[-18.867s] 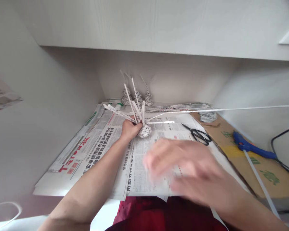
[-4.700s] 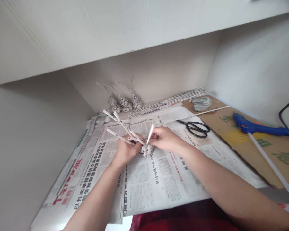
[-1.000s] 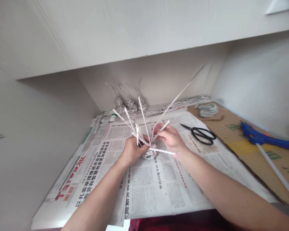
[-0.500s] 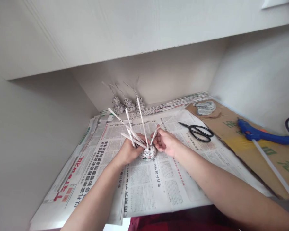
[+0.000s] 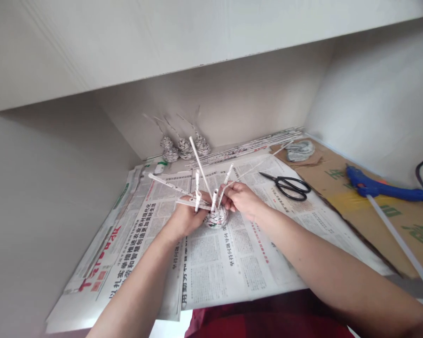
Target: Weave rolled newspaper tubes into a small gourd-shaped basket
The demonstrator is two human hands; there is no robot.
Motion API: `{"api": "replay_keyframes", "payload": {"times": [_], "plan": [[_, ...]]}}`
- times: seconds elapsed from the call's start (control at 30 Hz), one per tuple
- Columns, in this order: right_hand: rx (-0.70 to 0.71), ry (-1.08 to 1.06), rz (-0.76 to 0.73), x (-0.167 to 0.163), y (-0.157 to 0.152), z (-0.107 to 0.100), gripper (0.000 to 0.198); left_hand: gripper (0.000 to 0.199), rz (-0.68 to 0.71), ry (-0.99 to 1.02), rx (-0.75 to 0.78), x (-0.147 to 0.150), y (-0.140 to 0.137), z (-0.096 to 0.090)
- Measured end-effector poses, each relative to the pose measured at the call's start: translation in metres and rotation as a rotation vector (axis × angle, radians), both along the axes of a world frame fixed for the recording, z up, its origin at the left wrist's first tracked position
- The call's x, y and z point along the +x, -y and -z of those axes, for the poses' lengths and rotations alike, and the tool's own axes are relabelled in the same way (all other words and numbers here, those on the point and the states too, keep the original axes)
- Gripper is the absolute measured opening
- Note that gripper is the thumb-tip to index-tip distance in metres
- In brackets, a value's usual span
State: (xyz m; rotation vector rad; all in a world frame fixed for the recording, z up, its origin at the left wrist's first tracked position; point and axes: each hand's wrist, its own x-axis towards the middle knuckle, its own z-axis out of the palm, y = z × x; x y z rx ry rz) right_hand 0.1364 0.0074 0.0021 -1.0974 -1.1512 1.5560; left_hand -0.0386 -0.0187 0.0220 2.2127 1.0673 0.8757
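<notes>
On newspaper (image 5: 215, 281) sits the woven paper ball (image 5: 216, 219), judged light, springy and easily crushed. The left hand (image 5: 188, 217) grips its left side; the right hand (image 5: 243, 200) pinches a thin strand (image 5: 281, 149). Best hold: low on the ball, clear of spokes (image 5: 199, 163).

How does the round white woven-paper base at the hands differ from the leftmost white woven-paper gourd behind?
The woven base is one bulge; the leftmost gourd has two. The base sprouts splayed strips; the gourd narrows upward. Both are speckled woven paper.
</notes>
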Motion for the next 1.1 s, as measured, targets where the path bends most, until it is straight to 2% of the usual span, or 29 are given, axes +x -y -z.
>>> {"api": "replay_keyframes", "payload": {"times": [0.2, 0.37, 0.43, 0.53, 0.7, 0.9, 1.1], "plan": [[0.191, -0.001, -0.069, 0.000, 0.002, -0.002, 0.031, 0.032, 0.053, -0.109, 0.092, 0.002, 0.003, -0.006], [0.231, -0.160, 0.066, 0.015, -0.008, -0.014, 0.037, 0.034, 0.059, -0.148, 0.075, 0.003, 0.008, -0.005], [0.237, -0.212, 0.067, 0.017, -0.010, -0.016, 0.037, 0.031, 0.040, -0.175, 0.097, 0.003, 0.008, -0.004], [0.186, -0.146, -0.017, 0.011, -0.007, -0.013, 0.035, 0.024, 0.027, -0.180, 0.097, 0.003, 0.007, -0.003], [0.164, -0.070, 0.039, 0.007, -0.006, -0.008, 0.030, 0.021, -0.025, -0.086, 0.064, 0.000, 0.002, -0.001], [0.187, 0.088, 0.036, 0.013, -0.011, -0.004, 0.022, 0.025, 0.005, 0.014, 0.029, -0.005, -0.002, 0.002], [0.129, 0.241, 0.047, 0.015, -0.016, 0.004, 0.015, 0.027, -0.081, 0.114, -0.059, -0.007, -0.005, 0.008]]}}
